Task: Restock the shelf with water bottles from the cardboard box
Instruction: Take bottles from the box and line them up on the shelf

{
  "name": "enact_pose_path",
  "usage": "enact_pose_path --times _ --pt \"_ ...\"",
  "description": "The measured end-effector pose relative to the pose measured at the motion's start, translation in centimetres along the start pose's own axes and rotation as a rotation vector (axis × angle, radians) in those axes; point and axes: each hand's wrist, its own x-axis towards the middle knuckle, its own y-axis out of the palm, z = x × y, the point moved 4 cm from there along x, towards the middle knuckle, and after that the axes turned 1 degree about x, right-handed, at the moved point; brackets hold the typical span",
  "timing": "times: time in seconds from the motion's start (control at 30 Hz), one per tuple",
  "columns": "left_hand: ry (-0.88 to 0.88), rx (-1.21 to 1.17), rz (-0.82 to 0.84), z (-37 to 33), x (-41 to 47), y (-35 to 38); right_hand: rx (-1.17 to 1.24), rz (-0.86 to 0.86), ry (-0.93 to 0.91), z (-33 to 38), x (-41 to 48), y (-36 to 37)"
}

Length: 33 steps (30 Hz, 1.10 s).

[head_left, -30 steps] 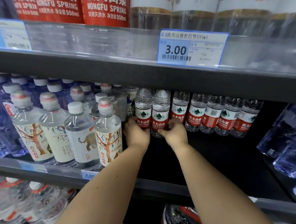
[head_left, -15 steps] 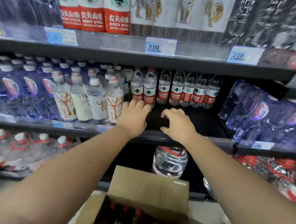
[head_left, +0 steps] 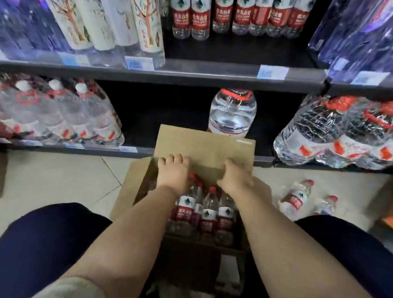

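An open cardboard box (head_left: pixel 205 144) stands on the floor between my knees, its far flap upright. Several red-labelled water bottles (head_left: pixel 209 215) with red caps stand inside it. My left hand (head_left: pixel 172 172) lies over the caps of the far-left bottles, fingertips against the flap. Over the far-right bottles my right hand (head_left: pixel 235 180) has its fingers curled down. Whether either hand grips a bottle is hidden. A row of the same red-labelled bottles (head_left: pixel 223 13) stands at the back of the middle shelf (head_left: pixel 206 68), with bare black shelf in front.
A large water jug (head_left: pixel 231 112) stands on the bottom shelf behind the flap. Wrapped bottle packs (head_left: pixel 342 133) fill the right, big bottles (head_left: pixel 56 112) the left. Two loose bottles (head_left: pixel 294 199) lie on the floor to the right. Tree-label bottles (head_left: pixel 106 18) flank the row.
Both hands let go of the bottles at the back of the shelf, drew back over its front edge and dropped into the box. My view tilted down from shelf to floor.
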Motion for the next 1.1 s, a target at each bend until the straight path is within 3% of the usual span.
enact_pose_path --times 0.13,0.4,0.5,0.77,0.97,1.1 --pt "-0.169 -0.185 0.156 -0.5 -2.2 7.9 0.238 0.137 0.248 -2.4 -0.5 8.6" --pt "-0.456 -0.422 0.242 3.5 -4.3 15.0 0.664 0.302 0.346 0.3 -0.5 18.3" --pt "-0.536 -0.573 0.282 4.5 -4.5 16.2 0.721 0.313 0.403 1.0 -0.4 19.4" --pt "-0.582 -0.607 0.390 3.4 -4.5 16.9 0.762 0.319 0.469 1.9 0.2 23.1" --pt "-0.589 -0.684 0.413 3.4 -4.6 17.5 0.767 0.450 0.478 -1.5 0.0 21.4" --pt "-0.671 -0.943 0.423 2.4 -5.1 18.0 0.752 0.470 0.450 -2.4 -0.1 21.9"
